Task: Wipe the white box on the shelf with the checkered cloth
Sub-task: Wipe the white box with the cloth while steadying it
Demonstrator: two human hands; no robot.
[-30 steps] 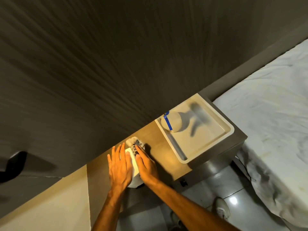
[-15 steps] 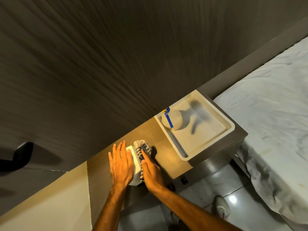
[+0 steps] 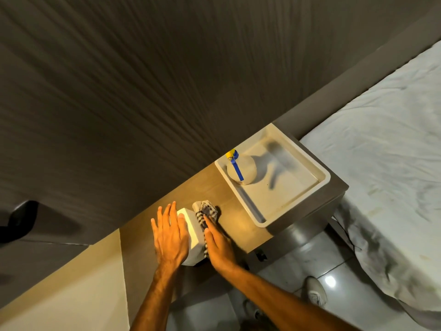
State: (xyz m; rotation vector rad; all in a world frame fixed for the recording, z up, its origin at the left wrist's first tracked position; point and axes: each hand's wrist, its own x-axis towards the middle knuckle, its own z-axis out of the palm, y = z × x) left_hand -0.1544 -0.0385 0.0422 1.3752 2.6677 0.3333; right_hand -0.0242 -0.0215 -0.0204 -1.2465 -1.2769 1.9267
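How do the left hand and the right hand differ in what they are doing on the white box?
The left hand lies flat and bare on the small white box, fingers spread, steadying it; the right hand presses the black-and-white checkered cloth against the box's right side. The left hand covers the box's left part; the right hand sits at its right edge. Both rest palm down, fingers extended.

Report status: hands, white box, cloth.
Left hand flat on white box. Right hand presses checkered cloth against box's right side. Nothing in the way.
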